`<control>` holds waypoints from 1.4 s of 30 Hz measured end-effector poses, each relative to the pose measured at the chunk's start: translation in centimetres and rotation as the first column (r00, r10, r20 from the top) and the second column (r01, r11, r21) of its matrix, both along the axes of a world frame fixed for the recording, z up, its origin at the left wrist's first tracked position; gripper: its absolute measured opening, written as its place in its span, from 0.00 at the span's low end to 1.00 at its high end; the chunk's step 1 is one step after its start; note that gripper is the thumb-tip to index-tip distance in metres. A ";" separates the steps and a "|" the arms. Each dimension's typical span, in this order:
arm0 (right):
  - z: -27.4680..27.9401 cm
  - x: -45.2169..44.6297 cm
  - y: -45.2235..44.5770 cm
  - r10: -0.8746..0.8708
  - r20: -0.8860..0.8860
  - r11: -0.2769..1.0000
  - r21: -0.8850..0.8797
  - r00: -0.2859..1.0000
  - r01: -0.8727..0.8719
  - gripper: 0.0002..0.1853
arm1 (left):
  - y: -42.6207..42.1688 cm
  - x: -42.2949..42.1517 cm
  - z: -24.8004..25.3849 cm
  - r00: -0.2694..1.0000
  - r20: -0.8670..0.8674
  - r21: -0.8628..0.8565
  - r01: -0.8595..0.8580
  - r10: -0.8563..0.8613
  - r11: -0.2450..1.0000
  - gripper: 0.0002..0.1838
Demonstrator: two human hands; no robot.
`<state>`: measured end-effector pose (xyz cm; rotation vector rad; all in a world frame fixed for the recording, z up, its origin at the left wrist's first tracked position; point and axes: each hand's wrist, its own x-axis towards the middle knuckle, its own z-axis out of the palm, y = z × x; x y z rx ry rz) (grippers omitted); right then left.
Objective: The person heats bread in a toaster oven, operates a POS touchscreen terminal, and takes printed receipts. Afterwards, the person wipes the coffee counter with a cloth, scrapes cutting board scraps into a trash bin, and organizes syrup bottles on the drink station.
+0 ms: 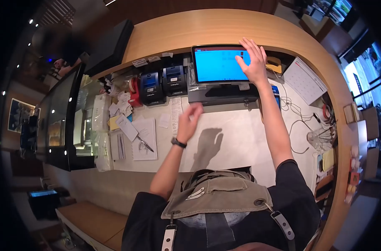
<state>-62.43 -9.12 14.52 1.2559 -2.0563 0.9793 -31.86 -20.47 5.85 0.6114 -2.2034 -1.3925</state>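
Note:
A tablet with a bright blue screen stands at the back of the white counter. My right hand is at its right edge, fingers spread and holding nothing. My left hand, with a dark band on the wrist, hovers over the counter left of centre; its fingers are bent and blurred, so their closure cannot be made out. Behind it a long receipt strip hangs from one of two black printers. Under the tablet sits a dark drawer unit with keys at its right.
At the left lie a notebook with a pen, loose papers and a red tape dispenser. A calendar, tangled cables and a clear container stand at the right. A raised wooden ledge curves around the back.

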 end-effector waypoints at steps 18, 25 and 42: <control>-1.1 -0.3 -2.5 -0.048 -0.096 0.996 0.073 0.994 0.055 0.35 | -9.9 -19.1 3.8 0.741 -0.553 0.270 -0.273 0.381 0.923 0.27; -2.3 -0.4 -2.1 -0.126 -0.065 0.989 0.071 0.990 0.131 0.36 | -8.9 -19.1 3.7 0.730 -0.575 0.319 -0.215 0.369 0.923 0.27; -4.5 0.8 0.9 -0.095 0.193 0.980 -0.153 0.977 0.125 0.48 | -7.5 -17.8 3.7 0.814 -0.529 0.183 -0.168 0.241 0.969 0.27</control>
